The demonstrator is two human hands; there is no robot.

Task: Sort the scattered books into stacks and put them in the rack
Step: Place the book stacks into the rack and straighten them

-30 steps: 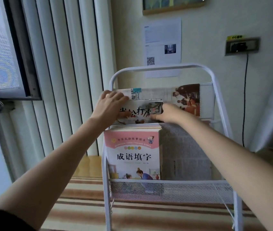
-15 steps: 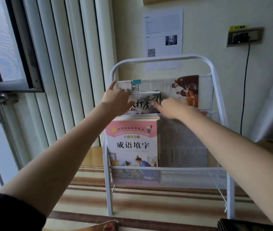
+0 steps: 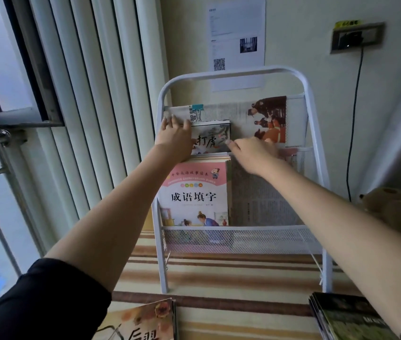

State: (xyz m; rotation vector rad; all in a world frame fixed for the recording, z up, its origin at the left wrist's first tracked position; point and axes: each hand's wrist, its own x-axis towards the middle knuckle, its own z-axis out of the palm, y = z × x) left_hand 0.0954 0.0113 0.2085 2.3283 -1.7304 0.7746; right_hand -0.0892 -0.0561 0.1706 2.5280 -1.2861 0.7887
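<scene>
A white metal rack with a mesh front stands against the wall. Its upper tier holds a clipped newspaper and a small stack of books with an ink-painting cover. My left hand lies flat over that stack's left part, fingers pointing up. My right hand touches the stack's right edge with a fingertip, its other fingers loosely bent. Below stand a pink-covered stack of books and another newspaper.
An orange-covered book lies on the striped surface at the bottom edge, and a dark green stack of books at bottom right. A brown plush object sits right of the rack. Vertical blinds and a window fill the left.
The view has pulled back, bringing the books on the striped surface into sight. Both hands stay at the small stack; my left fingers have straightened from their curl over its top corner.
</scene>
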